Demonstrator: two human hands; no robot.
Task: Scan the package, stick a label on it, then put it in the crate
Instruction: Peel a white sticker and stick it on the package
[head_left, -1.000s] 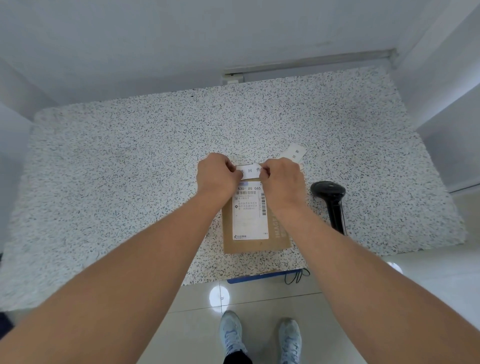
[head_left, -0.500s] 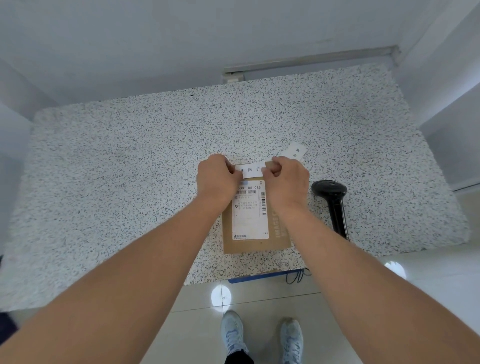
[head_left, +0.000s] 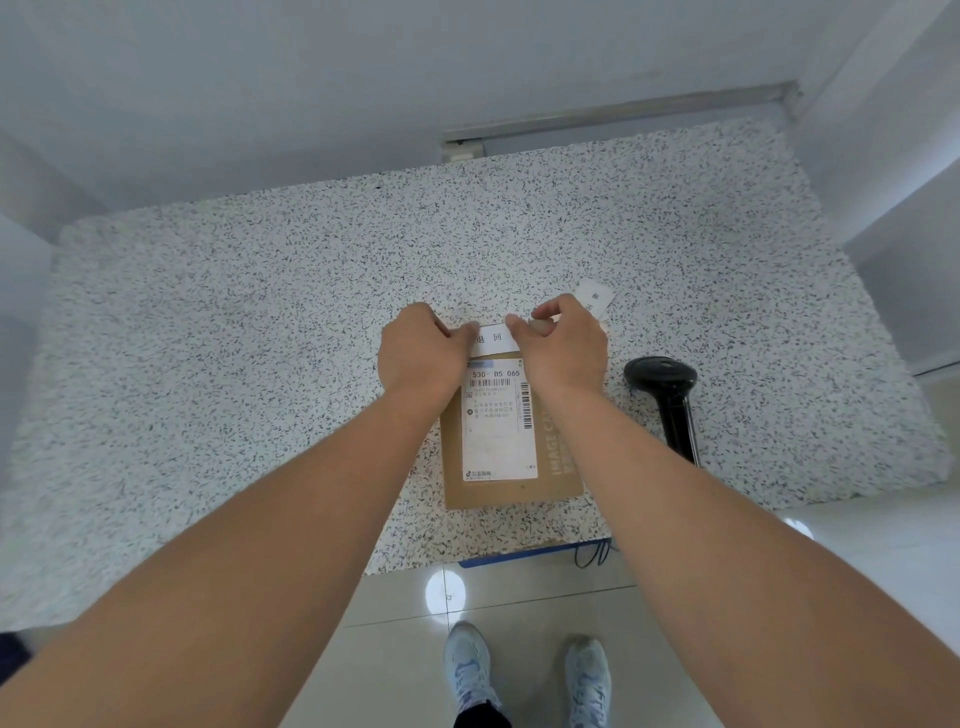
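A flat brown cardboard package (head_left: 558, 467) lies on the speckled table (head_left: 260, 338) near its front edge, with a white shipping sheet printed with barcodes on top. A narrow white label (head_left: 493, 340) lies across the package's far edge. My left hand (head_left: 423, 353) presses the label's left end and my right hand (head_left: 563, 348) presses its right end, fingertips on the strip. A black handheld scanner (head_left: 667, 395) lies on the table to the right of the package.
Another small white label slip (head_left: 595, 297) lies just beyond my right hand. A blue edge (head_left: 514, 556) and a black cable show under the table's front rim. White walls close in behind and to the right. My shoes stand on the tiled floor.
Both hands have shifted slightly away from me with the label, which now lies flat over the package's far edge. The scanner and package have not moved.
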